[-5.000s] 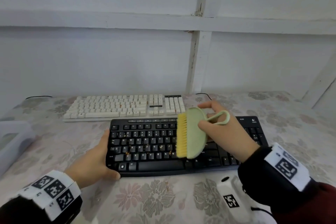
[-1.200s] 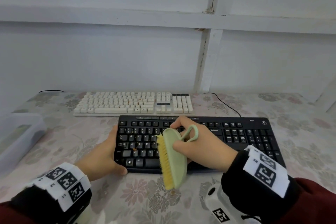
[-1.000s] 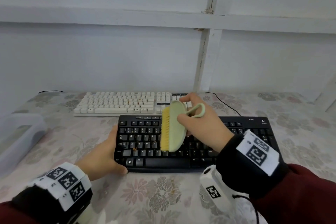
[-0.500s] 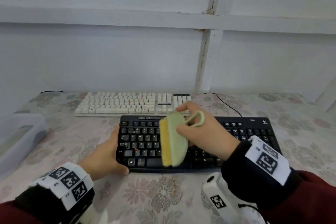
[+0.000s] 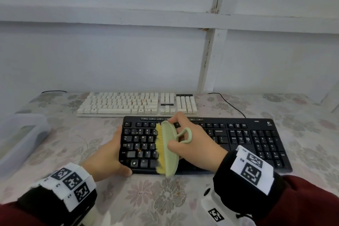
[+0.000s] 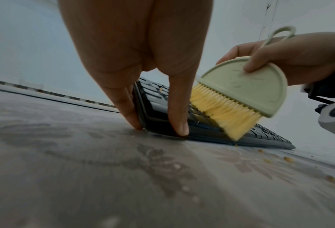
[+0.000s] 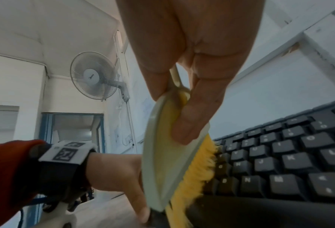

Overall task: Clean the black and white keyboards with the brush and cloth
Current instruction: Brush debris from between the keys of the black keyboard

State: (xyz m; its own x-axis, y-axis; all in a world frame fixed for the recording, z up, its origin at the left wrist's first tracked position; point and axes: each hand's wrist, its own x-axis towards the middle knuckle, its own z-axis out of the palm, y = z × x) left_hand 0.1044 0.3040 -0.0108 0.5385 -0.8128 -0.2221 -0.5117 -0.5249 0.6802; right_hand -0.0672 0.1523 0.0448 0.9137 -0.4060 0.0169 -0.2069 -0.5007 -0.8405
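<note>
The black keyboard [image 5: 238,143] lies in front of me, and the white keyboard [image 5: 128,104] sits right behind it. My right hand [image 5: 198,147] pinches a pale green brush [image 5: 169,150] with yellow bristles, thumb on one face and fingers on the other. The bristles lie on the keys left of the middle and reach the front edge. My left hand [image 5: 108,156] grips the black keyboard's left end, thumb [image 6: 179,123] on its front corner and fingers [image 6: 129,111] down its side. The brush [image 6: 246,86] stands just right of that thumb. No cloth is in view.
A clear plastic box [image 5: 22,134] stands at the table's left edge. Small crumbs [image 6: 287,158] lie on the flowered tablecloth before the keyboard. A black cable [image 5: 229,104] runs back toward the wall. A wall fan [image 7: 93,75] hangs off to the left.
The brush has come down from the back rows, swept toward the front edge and shifted a little left. My left hand has kept its hold on the keyboard's end.
</note>
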